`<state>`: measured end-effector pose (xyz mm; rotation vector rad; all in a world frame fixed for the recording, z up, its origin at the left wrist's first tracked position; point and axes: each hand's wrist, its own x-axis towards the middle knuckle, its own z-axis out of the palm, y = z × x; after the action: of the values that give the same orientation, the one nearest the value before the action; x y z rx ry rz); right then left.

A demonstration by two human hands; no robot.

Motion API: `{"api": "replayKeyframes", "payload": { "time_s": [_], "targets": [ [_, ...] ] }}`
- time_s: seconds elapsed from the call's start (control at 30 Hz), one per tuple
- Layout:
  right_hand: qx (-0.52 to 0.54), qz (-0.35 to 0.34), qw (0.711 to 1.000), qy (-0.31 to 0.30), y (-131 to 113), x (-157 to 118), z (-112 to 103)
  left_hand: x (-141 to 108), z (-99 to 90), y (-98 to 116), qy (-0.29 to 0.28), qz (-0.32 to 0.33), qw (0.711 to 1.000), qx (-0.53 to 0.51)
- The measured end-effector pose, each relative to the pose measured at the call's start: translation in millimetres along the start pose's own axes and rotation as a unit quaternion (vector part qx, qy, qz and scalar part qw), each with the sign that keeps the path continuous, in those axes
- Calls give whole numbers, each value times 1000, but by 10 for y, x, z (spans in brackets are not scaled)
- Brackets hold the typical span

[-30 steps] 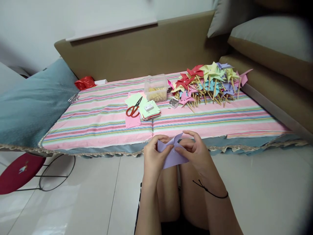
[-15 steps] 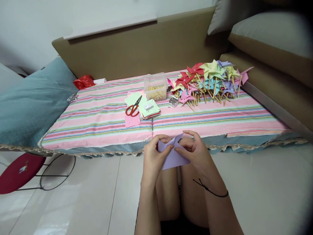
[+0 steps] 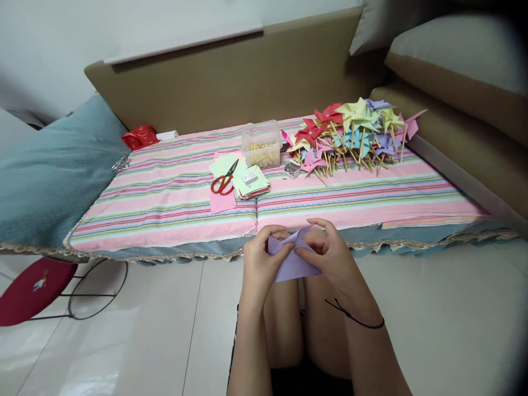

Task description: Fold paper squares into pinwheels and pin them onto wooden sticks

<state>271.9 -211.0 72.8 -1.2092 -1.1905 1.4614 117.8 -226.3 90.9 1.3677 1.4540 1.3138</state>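
Note:
Above my knees, both hands hold a sheet of purple paper (image 3: pixel 293 268) with a corner bent up toward its middle. My left hand (image 3: pixel 260 258) grips its left side, thumb pressed near the centre. My right hand (image 3: pixel 330 256) pinches it from the right, thumb on the centre beside the other thumb and index finger raised at the far edge. Ahead on the seat lie red-handled scissors (image 3: pixel 223 184), a stack of coloured paper squares (image 3: pixel 258 190) with a small white box (image 3: pixel 249 177) on top, and a pink square (image 3: pixel 223 203).
A clear tub (image 3: pixel 262 132) of thin sticks stands behind the paper. Beside it, a small open box (image 3: pixel 292 170) holds tiny metal pieces. Many finished paper pinwheels (image 3: pixel 355 124) are heaped at the right. A red bag (image 3: pixel 140 137) lies at the far left; a red stool (image 3: pixel 37 289) stands on the floor.
The bent corner of the purple paper has shifted slightly, and the sheet's lower edge sits a little higher. Both hands keep their hold. The view has moved very slightly.

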Motion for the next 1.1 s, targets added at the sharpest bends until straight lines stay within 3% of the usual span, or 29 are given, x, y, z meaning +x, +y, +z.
{"api": "replayKeyframes", "payload": {
  "time_s": [0.2,0.3,0.53,0.97,1.1],
  "targets": [
    [94,35,995,4,-7,8,12,7,-40,-14,-43,-106,982,-153],
    [101,31,994,18,-26,9,18,9,-53,-15,-61,-144,972,-175],
    [60,7,998,-3,37,15,16,0,-18,10,-15,-142,978,-153],
    [48,17,999,-7,22,8,13,-5,-20,-19,-25,-148,976,-158],
    [111,49,993,-6,48,33,-1,0,-33,-13,-37,-154,965,-207]
  ]
}}
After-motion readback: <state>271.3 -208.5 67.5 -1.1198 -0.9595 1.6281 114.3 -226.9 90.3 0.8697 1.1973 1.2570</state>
